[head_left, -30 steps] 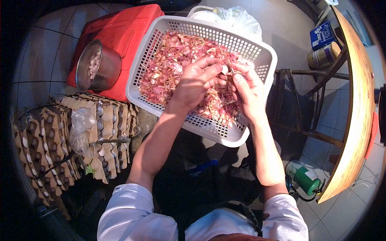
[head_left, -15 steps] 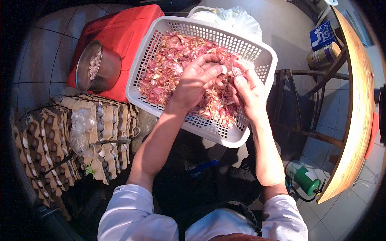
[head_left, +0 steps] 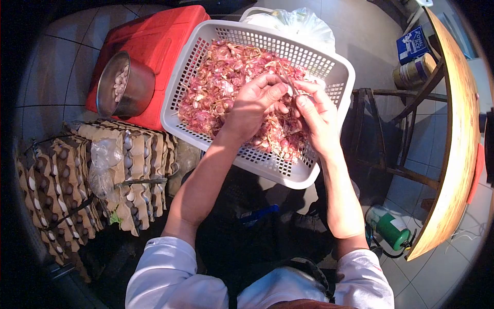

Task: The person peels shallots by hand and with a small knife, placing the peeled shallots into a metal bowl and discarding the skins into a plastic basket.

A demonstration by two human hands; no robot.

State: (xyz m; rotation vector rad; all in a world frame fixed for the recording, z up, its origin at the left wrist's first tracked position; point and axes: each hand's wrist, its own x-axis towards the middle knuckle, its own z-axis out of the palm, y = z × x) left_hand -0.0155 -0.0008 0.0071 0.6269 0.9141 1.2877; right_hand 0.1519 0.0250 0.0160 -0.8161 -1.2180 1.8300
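Observation:
My left hand [head_left: 253,105] is over the basket, its thumb and forefinger closed on a small pale garlic clove [head_left: 289,91]. Facing it from the right, my right hand [head_left: 320,114] has bent fingers, with thumb and fingertips pinched at the same clove. The fingers cover most of it. Under both hands, a heap of pink and straw-coloured papery skins and cloves [head_left: 218,77] fills the grey perforated plastic basket [head_left: 294,181].
Left of the basket, a steel pot [head_left: 139,85] with pale peeled cloves stands on a red box [head_left: 167,38]. Stacked egg trays [head_left: 131,175] are at lower left. A clear plastic bag [head_left: 303,26] lies behind the basket; a wooden board [head_left: 437,139] and green canister [head_left: 393,232] are right.
My fingertips have drawn closer together around the clove, and my right fingers have curled in toward the left hand. The basket and pot stay put.

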